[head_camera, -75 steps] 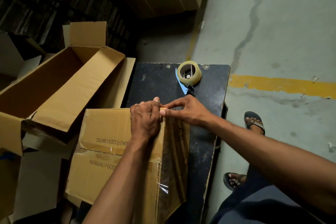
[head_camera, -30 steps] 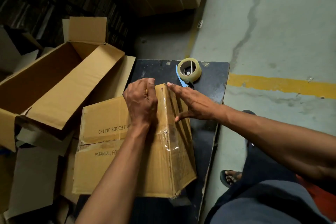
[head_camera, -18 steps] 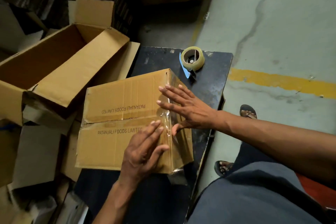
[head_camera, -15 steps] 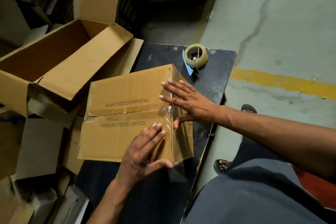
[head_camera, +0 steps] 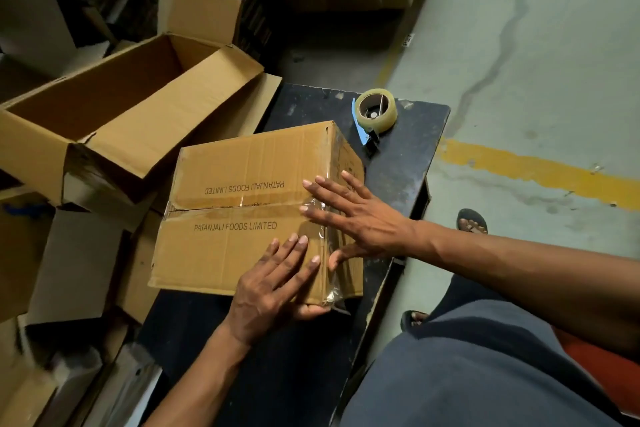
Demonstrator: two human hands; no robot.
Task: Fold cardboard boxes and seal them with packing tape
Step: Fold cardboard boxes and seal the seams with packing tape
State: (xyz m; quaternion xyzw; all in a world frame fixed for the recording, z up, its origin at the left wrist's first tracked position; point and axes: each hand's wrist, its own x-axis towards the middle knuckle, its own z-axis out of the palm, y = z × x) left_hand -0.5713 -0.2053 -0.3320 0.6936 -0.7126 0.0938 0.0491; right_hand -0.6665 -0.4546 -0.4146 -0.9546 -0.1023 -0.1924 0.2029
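Head view. The sealed box (head_camera: 242,211), printed "PATANJALI FOODS LIMITED", lies on the black table (head_camera: 398,163), its taped centre seam now facing up; a moment earlier it stood tilted on edge. The left hand (head_camera: 273,291) lies flat on the near right corner, fingers straight, thumb under the edge, gripping nothing. The right hand (head_camera: 360,218) presses spread, straight fingers over the clear tape (head_camera: 320,215) where it wraps onto the side. The tape dispenser (head_camera: 375,113) rests just beyond the box. Judged: the seam is closed and the tape end is being smoothed down. An open long box (head_camera: 114,107) lies to the left.
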